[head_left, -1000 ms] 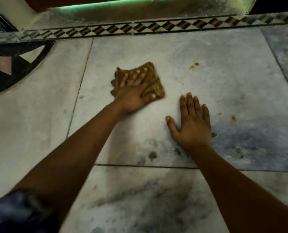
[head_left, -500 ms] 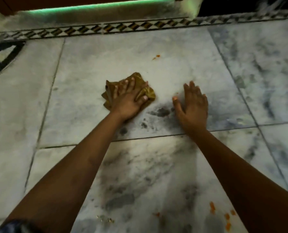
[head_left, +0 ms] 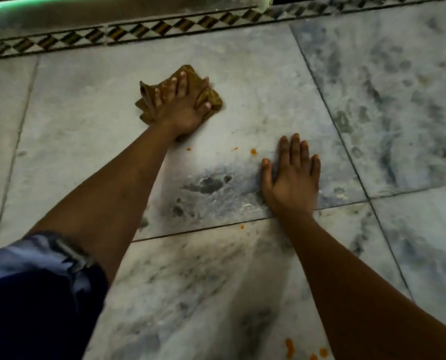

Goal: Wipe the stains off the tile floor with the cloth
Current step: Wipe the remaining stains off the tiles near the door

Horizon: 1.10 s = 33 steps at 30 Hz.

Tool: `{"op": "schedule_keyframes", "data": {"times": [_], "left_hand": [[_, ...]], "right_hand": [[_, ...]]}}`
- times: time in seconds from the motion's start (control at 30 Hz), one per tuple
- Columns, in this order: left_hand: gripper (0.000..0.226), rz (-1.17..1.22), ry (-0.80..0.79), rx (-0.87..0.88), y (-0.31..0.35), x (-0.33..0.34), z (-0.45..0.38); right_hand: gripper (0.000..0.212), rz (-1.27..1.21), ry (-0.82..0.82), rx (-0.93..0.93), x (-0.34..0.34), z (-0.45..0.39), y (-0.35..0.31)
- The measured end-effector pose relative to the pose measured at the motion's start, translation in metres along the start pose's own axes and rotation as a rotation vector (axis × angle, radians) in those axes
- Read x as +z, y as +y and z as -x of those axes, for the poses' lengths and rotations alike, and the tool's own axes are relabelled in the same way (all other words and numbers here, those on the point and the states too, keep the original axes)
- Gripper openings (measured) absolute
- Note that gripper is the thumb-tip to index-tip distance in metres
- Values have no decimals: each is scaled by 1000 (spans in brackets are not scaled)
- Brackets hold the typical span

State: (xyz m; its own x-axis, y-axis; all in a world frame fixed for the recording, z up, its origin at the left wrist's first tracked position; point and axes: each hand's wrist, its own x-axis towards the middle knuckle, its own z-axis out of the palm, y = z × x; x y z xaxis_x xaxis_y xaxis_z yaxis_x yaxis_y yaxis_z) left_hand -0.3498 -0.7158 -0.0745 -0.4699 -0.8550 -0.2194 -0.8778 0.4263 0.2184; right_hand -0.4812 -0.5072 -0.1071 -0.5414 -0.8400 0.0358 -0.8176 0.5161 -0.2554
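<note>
A folded brown cloth (head_left: 214,98) lies on the grey marble tile floor (head_left: 86,120), and my left hand (head_left: 182,105) presses flat on it with fingers spread and straight. My right hand (head_left: 293,175) rests flat on the tile to the lower right, fingers straight, holding nothing. Small orange stains (head_left: 253,151) dot the tile between the two hands, one speck (head_left: 242,226) sits by the grout line, and larger orange stains (head_left: 290,348) lie at the bottom edge near my right forearm.
A patterned diamond border strip (head_left: 164,27) runs along the far edge of the floor, with a green-lit step (head_left: 60,6) behind it. Dark mottled patches (head_left: 208,184) mark the tile. Grout lines (head_left: 328,110) split the floor into large tiles.
My left hand has slid the cloth forward, over the spot where the far orange stain was. The view shifted; my right hand stays flat on the tile.
</note>
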Motion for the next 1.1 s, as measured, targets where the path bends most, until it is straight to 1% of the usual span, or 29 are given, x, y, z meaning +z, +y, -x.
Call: {"op": "schedule_keyframes", "data": {"times": [0.07, 0.13, 0.2, 0.3, 0.4, 0.43, 0.5, 0.57, 0.63, 0.7, 0.77, 0.8, 0.87, 0.97, 1.0, 1.03, 1.1], "left_hand": [[58, -38, -21, 127, -1, 4, 15], [60, -69, -26, 252, -16, 7, 43], [65, -55, -31, 281, -37, 7, 60], [66, -72, 27, 161, -49, 2, 47], [58, -34, 57, -19, -32, -4, 2], [57, -6, 50, -51, -24, -6, -16], [55, 36, 51, -49, -7, -8, -39], [54, 46, 69, 56, 11, -2, -41], [57, 50, 86, 229, 16, 8, -15], [66, 51, 79, 364, 2, 16, 29], [73, 54, 58, 417, -25, 16, 53], [74, 53, 60, 393, -35, 10, 50], [72, 66, 91, 274, -40, 1, 24], [61, 130, 98, 9, -3, -12, -21], [59, 140, 85, -41, 13, -13, -26], [58, 143, 80, -29, 27, -11, -26], [58, 112, 72, 156, 39, 2, -13]], "right_hand": [[68, 9, -18, 5, -1, 0, 1], [68, 10, -15, 4, -1, 1, 1], [67, -1, -14, 11, -2, 2, 1], [67, -5, -30, 9, -3, 1, 0], [68, -5, -50, 8, -4, 1, 0], [68, -9, -44, 7, -4, 1, 0], [68, -14, -31, 8, -3, 1, -1], [68, -14, -10, 14, -2, 1, -1], [68, -16, 1, 16, -3, 1, -2], [69, -18, 6, 17, -3, 1, -2], [70, -18, 14, 18, -2, 0, -2], [70, -20, 17, 18, -2, 0, -2], [69, -27, 18, 17, -1, 0, -2], [68, -35, 24, 16, -1, 1, -1], [68, -34, 27, 14, -1, 1, -1], [68, -32, 28, 13, -2, 1, -1], [70, -27, 37, 16, -2, 1, -2]]}}
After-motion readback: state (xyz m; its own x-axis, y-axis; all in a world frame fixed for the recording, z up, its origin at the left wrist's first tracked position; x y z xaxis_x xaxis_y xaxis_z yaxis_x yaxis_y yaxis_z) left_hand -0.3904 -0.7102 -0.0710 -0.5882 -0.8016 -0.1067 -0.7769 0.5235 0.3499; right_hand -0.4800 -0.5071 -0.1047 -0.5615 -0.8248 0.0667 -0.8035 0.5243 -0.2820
